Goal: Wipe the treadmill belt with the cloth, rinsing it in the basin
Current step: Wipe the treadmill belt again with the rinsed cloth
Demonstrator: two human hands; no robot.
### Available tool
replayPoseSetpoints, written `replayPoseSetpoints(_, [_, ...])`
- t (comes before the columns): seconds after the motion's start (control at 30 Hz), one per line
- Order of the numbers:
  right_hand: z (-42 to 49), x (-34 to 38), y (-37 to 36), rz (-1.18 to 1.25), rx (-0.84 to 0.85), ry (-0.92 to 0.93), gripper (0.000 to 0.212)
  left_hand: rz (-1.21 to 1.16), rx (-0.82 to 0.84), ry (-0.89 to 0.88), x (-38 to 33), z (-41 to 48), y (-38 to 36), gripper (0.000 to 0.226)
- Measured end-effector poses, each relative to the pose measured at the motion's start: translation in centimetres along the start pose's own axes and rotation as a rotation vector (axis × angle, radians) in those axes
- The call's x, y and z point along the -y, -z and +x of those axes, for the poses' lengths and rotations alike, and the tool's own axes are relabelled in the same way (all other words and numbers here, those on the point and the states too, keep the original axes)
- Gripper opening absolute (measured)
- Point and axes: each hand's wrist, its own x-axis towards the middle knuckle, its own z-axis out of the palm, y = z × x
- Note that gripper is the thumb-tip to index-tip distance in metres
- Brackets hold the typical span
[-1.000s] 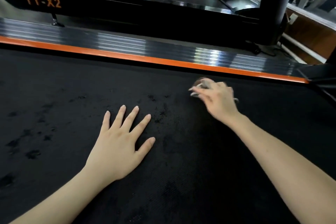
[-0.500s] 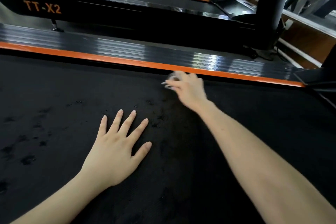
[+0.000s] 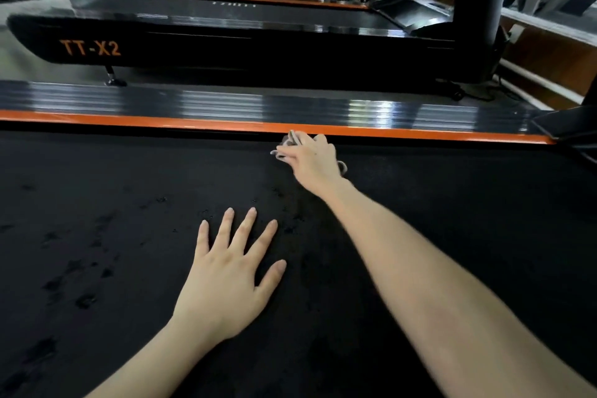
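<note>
R hand (image 3: 311, 161) is gripping a small bunched grey cloth (image 3: 291, 139), fingers curled over it, pressing it on the black treadmill belt (image 3: 452, 220) against the orange side strip (image 3: 161, 122). L hand (image 3: 226, 278) is lying flat on the belt w/ fingers spread, well short of the strip. Belt is showing dark blotches.

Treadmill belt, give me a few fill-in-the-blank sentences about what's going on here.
The right hand grips a crumpled ___ at the treadmill belt's far edge.
The left hand lies flat on the belt, fingers ___.
The strip along the belt's far edge is coloured ___.
Missing: cloth; spread; orange.
</note>
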Motion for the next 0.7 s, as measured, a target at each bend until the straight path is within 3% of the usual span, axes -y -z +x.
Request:
replayPoseSetpoints(0.07, [-0.7, -5.0, 0.6, -0.060, -0.031, -0.065, 0.028, 0.004, 0.007, -0.003, 0.0, 0.0, 0.0, 0.068])
replayPoseSetpoints(0.13, [-2.1, -10.3, 1.3, -0.077, -0.086, -0.294, 0.029, 0.015, 0.019, -0.008, -0.1, 0.1, 0.1, 0.066])
replayPoseSetpoints(0.23, [-3.4, -9.9, 2.1, -0.043, -0.094, -0.509, 0.030, -0.020, 0.036, -0.001, -0.4, 0.1, 0.7, 0.072])
replayPoseSetpoints(0.37, [-6.5, -2.9, 3.0, 0.020, -0.105, -0.177, 0.027, -0.028, 0.065, 0.004, -0.3, 0.2, 1.3, 0.083])
replayPoseSetpoints(0.47, [-12.0, 0.5, 3.8, 0.072, -0.073, -0.003, 0.026, -0.136, 0.061, 0.030, -0.1, 0.5, 1.9, 0.065])
replayPoseSetpoints(0.57, [-18.4, 4.7, 6.6, 0.111, -0.043, 0.170, 0.028, -0.377, -0.086, 0.114, 0.5, 0.0, 2.9, 0.048])
replayPoseSetpoints(0.7, [-27.2, 7.7, 11.0, 0.206, 0.130, 0.380, 0.030, -0.342, -0.156, 0.082, 1.5, -3.5, 4.1, 0.046])
